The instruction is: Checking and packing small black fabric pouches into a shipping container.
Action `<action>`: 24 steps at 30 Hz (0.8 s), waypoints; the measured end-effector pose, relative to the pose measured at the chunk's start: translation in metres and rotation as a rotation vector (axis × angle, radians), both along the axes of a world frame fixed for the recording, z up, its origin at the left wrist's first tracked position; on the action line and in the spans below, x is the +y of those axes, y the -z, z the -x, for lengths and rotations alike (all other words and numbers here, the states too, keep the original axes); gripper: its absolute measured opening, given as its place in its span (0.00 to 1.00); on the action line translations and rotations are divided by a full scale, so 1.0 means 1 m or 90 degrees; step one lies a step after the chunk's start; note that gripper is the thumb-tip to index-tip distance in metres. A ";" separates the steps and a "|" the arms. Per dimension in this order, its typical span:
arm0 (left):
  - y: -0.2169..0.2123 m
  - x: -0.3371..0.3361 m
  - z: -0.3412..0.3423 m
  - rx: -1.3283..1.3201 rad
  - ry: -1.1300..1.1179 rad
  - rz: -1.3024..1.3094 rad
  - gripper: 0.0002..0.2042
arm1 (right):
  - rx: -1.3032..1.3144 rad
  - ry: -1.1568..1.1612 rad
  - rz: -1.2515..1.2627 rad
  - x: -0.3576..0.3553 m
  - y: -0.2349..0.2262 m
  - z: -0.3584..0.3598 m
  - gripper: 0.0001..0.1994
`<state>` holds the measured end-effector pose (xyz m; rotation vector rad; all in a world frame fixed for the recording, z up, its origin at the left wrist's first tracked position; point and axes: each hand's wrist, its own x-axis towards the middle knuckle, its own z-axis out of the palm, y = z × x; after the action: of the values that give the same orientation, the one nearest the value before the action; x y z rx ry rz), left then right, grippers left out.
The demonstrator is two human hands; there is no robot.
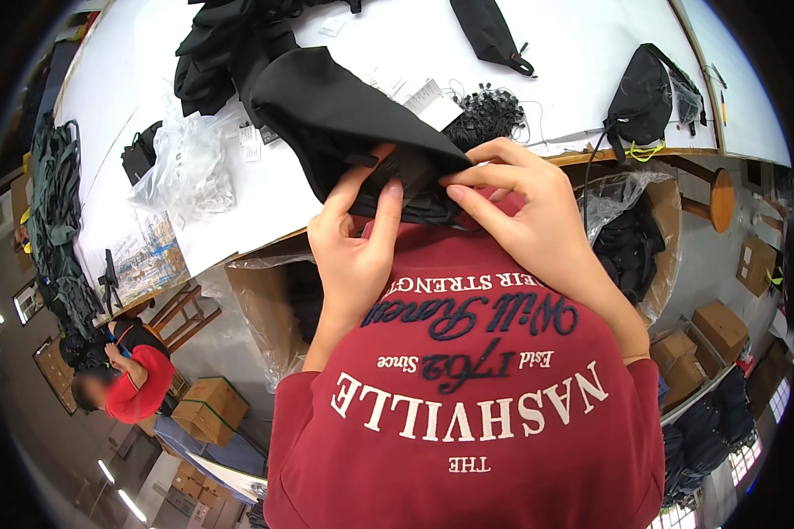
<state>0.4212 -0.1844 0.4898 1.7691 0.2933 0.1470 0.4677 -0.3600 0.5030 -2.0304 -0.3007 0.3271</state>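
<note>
Both my hands hold one black fabric pouch point(344, 115) over the near edge of a white table point(582, 53). My left hand point(353, 256) grips its lower edge from below, with the thumb and fingers on a dark inner flap. My right hand point(520, 207) pinches the same edge from the right, fingertips close to the left hand's. The pouch's rounded body rises away from me over the table. My red sweatshirt point(468, 414) fills the lower middle of the view.
On the table lie a pile of black pouches point(225, 48), crumpled clear plastic bags point(185, 167), white tags point(432, 101), a bundle of black strings point(494, 110) and a black waist bag point(640, 93). Plastic-lined cartons point(265, 309) stand below the table. Another person in red point(137, 383) is at the lower left.
</note>
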 end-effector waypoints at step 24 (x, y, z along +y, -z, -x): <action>0.022 0.012 -0.052 -0.094 -0.009 -0.079 0.15 | 0.009 -0.192 0.061 -0.013 0.030 -0.015 0.05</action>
<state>0.4733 -0.1722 0.4676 1.8674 0.1932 0.3109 0.4832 -0.3727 0.4729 -2.0753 -0.5952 0.5518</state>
